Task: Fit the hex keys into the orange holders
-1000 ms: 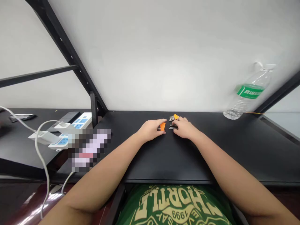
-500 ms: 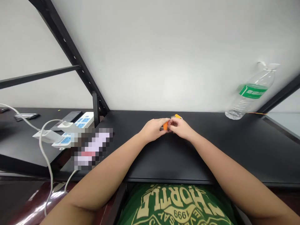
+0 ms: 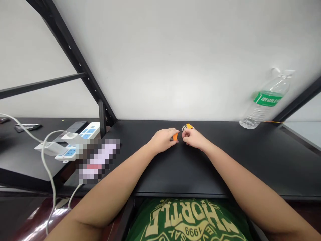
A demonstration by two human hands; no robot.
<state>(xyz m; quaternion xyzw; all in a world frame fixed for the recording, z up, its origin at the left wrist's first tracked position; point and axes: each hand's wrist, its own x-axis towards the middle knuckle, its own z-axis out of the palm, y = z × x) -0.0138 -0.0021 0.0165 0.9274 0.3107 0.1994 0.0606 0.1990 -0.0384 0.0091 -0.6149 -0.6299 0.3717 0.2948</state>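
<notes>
My left hand (image 3: 162, 140) is closed around a small orange holder (image 3: 175, 136) with metal hex keys in it, low over the black table (image 3: 250, 157). My right hand (image 3: 194, 138) pinches a thin metal key that sticks out of that holder toward the right. Just behind my right hand lies a second orange holder (image 3: 188, 126) with a row of metal keys fanned out on the table.
A clear water bottle (image 3: 265, 99) with a green label stands at the back right against the white wall. On the left lie white power strips (image 3: 82, 134) with cables, a blurred-out item, and a slanted black frame post (image 3: 101, 117). My green shirt is at the bottom edge.
My hands came together on the orange holder half a second ago; now the right hand has drawn slightly right, with a thin key showing between the two hands.
</notes>
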